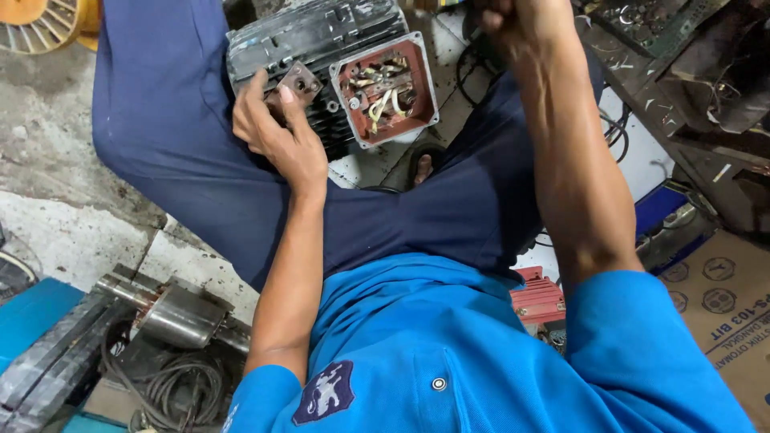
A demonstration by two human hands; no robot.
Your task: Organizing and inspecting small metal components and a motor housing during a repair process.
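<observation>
A: We have the electric motor (313, 48) between our knees, at twelve o'clock from our chest. Its body is dark and ribbed, so we judge it heavy and stiff; it will not bend.

B: And the open terminal box (387, 88), the red one?

A: It is at three o'clock from our left hand (277, 136). The wires and the small metal links inside look fragile, so we should not press there. The red rim seems thin, not a good place to grip.

B: What does the left hand hold?

A: It rests on the ribs, and its fingers pinch a small flat metal plate (301, 80) against the casing. The ribs look like the safe hold, though maybe greasy.

B: The right hand (509, 20)?

A: It is at one o'clock, clenched at the frame edge; on what, we cannot tell.

B: Around us?

A: A rotor with shaft (172, 313) and a coiled cable (172, 385) at eight o'clock, and a cardboard box (722, 305) at four o'clock.
</observation>
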